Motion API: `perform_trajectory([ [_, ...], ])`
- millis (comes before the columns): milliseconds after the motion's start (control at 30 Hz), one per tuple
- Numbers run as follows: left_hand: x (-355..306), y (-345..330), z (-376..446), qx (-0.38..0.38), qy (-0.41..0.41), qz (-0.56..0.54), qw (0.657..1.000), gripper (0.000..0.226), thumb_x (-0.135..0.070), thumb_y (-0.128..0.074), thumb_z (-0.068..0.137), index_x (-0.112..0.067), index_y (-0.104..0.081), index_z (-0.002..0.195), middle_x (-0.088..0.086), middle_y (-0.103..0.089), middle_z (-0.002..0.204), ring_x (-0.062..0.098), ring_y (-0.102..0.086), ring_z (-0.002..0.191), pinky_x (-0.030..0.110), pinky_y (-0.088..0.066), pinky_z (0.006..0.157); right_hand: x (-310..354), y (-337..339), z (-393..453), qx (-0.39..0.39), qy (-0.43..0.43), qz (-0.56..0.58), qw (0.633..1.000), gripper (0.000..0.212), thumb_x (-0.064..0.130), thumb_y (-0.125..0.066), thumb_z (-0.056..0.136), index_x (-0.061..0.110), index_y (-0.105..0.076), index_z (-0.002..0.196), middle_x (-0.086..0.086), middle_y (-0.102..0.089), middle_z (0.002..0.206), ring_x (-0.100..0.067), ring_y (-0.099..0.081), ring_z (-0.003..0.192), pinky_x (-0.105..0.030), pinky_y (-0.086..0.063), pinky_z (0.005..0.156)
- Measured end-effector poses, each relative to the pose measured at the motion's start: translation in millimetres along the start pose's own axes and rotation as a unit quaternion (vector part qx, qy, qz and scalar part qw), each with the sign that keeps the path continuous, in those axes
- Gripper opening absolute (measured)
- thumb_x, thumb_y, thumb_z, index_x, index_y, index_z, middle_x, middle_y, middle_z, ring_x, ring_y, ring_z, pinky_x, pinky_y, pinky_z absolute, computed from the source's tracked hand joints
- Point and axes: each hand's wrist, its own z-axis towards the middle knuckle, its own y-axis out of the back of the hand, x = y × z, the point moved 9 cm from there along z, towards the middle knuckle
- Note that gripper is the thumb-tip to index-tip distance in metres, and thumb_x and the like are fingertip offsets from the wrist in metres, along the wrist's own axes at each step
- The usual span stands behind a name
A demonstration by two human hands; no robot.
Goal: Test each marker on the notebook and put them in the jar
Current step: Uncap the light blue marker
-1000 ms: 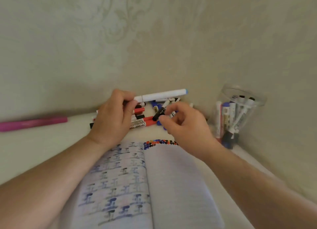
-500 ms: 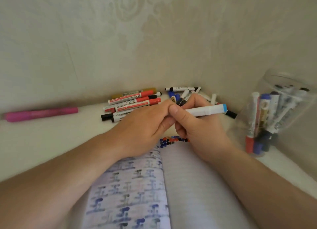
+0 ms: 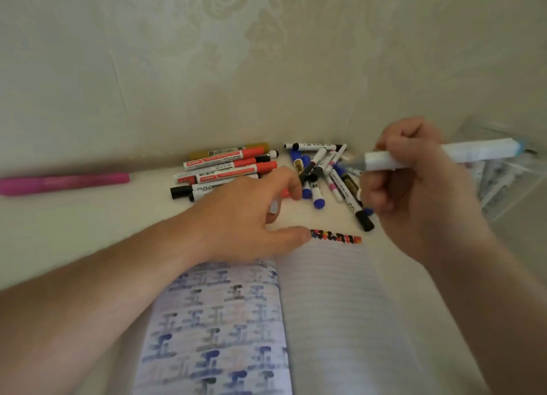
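Note:
My right hand (image 3: 414, 187) grips a white marker (image 3: 461, 154) with a light blue end, held level. Its uncapped tip points left over the loose markers (image 3: 319, 172). My left hand (image 3: 245, 217) lies at the top of the open notebook (image 3: 331, 305), thumb on the page edge. Its fingers curl round a small pale piece that looks like the marker's cap (image 3: 273, 208). A row of coloured test dots (image 3: 336, 236) runs along the top of the lined right page. The clear jar (image 3: 503, 181), blurred and holding several markers, stands at the far right behind my right hand.
Several red-and-white markers (image 3: 225, 166) lie in a stack against the patterned wall (image 3: 236, 69), left of the small ones. A pink marker (image 3: 62, 183) lies alone at far left. The notebook's left page (image 3: 222, 320) carries blue printed patterns.
The two hands, joined on the marker half a second ago, have parted. My right hand has lifted the uncapped marker up and right; my left hand has dropped to the notebook's top.

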Motion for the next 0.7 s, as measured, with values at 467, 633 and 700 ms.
perform_trajectory([
  [467, 5.2, -21.2, 4.2, 0.076, 0.029, 0.139, 0.987, 0.047, -0.084, -0.061, 0.070, -0.054, -0.057, 0.106, -0.023, -0.049, 0.092, -0.004, -0.049, 0.085, 0.029, -0.041, 0.065, -69.3, 7.2, -16.8, 0.027, -0.111, -0.323, 0.940, 0.022, 0.004, -0.075, 0.082, 0.009, -0.057, 0.069, -0.008, -0.060, 0.054, -0.017, -0.053, 0.047, -0.028, -0.040, 0.044],
  [633, 3.2, -21.3, 4.9, 0.086, 0.032, 0.143, 0.985, 0.045, -0.081, -0.063, 0.072, -0.052, -0.057, 0.105, -0.021, -0.051, 0.091, -0.003, -0.050, 0.084, 0.029, -0.045, 0.068, -73.5, 9.0, -18.5, 0.029, -0.124, -0.348, 0.929, 0.024, 0.010, -0.075, 0.083, 0.012, -0.056, 0.068, -0.012, -0.067, 0.057, -0.017, -0.058, 0.048, -0.029, -0.045, 0.049],
  [700, 2.6, -21.9, 5.5, 0.091, 0.034, 0.145, 0.985, 0.045, -0.081, -0.064, 0.073, -0.051, -0.057, 0.106, -0.021, -0.051, 0.091, -0.002, -0.050, 0.084, 0.030, -0.046, 0.068, -73.5, 9.7, -18.4, 0.029, -0.128, -0.350, 0.928, 0.025, 0.011, -0.075, 0.084, 0.013, -0.056, 0.068, -0.012, -0.068, 0.058, -0.017, -0.059, 0.048, -0.028, -0.045, 0.049],
])
